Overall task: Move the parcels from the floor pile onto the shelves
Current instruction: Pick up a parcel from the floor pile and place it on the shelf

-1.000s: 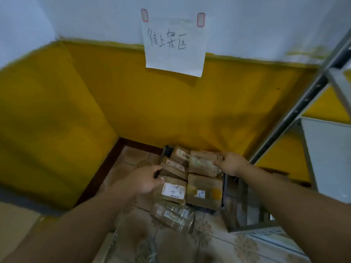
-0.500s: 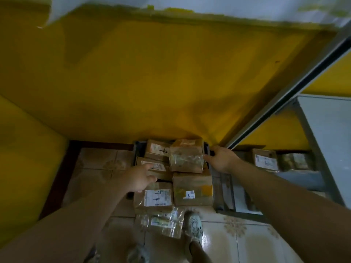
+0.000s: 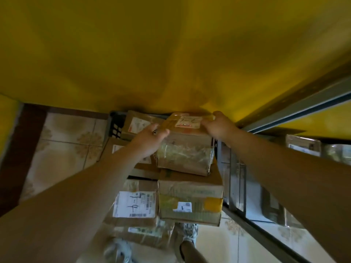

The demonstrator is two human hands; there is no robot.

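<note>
Reaching down in the head view, both arms meet at a brown cardboard parcel bound in clear tape with a white label (image 3: 184,149), which sits on top of the floor pile against the yellow wall (image 3: 171,54). The left grip (image 3: 150,141) presses straight fingers flat on the parcel's left side. The right grip (image 3: 218,126) curls its fingers round the parcel's far right corner. Below both grips lies a larger cardboard box with yellow tape (image 3: 190,194), and under the left forearm a flat parcel with a big handwritten white label (image 3: 134,204). Right of the right grip stands a grey metal shelf frame (image 3: 284,114). Pale patterned floor tiles (image 3: 66,141) spread left of the left grip.
</note>
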